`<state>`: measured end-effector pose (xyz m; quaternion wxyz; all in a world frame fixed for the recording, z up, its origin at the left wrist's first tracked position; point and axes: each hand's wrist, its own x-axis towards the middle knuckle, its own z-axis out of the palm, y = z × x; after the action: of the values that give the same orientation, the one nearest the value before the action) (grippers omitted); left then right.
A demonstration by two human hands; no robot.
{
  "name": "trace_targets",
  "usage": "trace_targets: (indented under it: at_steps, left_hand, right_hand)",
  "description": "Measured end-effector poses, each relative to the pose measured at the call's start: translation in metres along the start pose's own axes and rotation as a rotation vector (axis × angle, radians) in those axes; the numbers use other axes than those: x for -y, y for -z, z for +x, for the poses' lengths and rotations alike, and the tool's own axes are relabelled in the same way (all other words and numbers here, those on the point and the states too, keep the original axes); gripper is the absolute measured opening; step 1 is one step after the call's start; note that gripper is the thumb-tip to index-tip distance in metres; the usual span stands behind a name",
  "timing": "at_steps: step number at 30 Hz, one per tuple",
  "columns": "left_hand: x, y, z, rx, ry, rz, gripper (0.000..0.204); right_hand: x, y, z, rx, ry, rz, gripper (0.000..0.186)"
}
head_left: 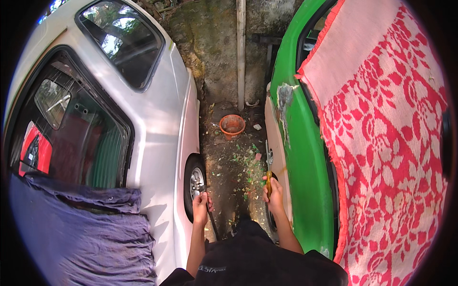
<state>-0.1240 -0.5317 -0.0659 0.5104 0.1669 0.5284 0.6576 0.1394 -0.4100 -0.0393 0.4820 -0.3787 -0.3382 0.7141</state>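
Observation:
Between two parked cars, both my hands are raised in front of me. My left hand (202, 207) is closed round a long, thin black bar or hose (213, 224), which runs down from my fingers toward my body; its exact kind is unclear. That hand is beside the wheel (194, 183) of the white car (157, 119). Gripped upright in my right hand (274, 194) is a tool with a yellow handle (269, 184), possibly a screwdriver. Just beyond it, a small shiny metal part (270, 155) shows against the side of the green car (305, 181).
An orange-brown basin (232, 125) rests on the ground ahead, among paint flakes and debris (247, 164). A pole (241, 57) stands before the stained wall (210, 47). Dark blue cloth (90, 233) drapes the white car, and a red-and-pink patterned blanket (381, 143) covers the green one.

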Motion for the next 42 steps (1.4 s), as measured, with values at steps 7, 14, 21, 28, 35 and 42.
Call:
trace_targets:
  at_steps: [7, 14, 21, 28, 35, 42]
  left_hand:
    - [-0.016, 0.035, -0.106, 0.054, 0.046, 0.011, 0.025]
    - [0.028, 0.114, -0.211, 0.067, 0.110, -0.060, 0.044]
    - [0.074, 0.161, -0.323, -0.043, 0.029, 0.077, 0.036]
    - [0.100, 0.170, -0.409, -0.109, -0.155, 0.175, 0.025]
    - [0.129, 0.159, -0.499, -0.173, -0.117, -0.030, 0.036]
    - [0.156, 0.183, -0.573, -0.202, -0.028, 0.031, 0.030]
  right_hand:
    - [-0.043, 0.004, -0.108, -0.004, -0.037, -0.031, 0.034]
    - [-0.104, 0.013, -0.235, -0.017, -0.089, -0.021, 0.033]
    - [-0.124, 0.038, -0.333, -0.006, -0.177, -0.023, 0.029]
    - [-0.132, 0.059, -0.382, 0.112, -0.159, 0.004, 0.021]
    - [-0.120, 0.061, -0.431, 0.232, -0.134, -0.054, 0.019]
    - [-0.141, 0.075, -0.506, 0.310, -0.190, -0.127, 0.018]
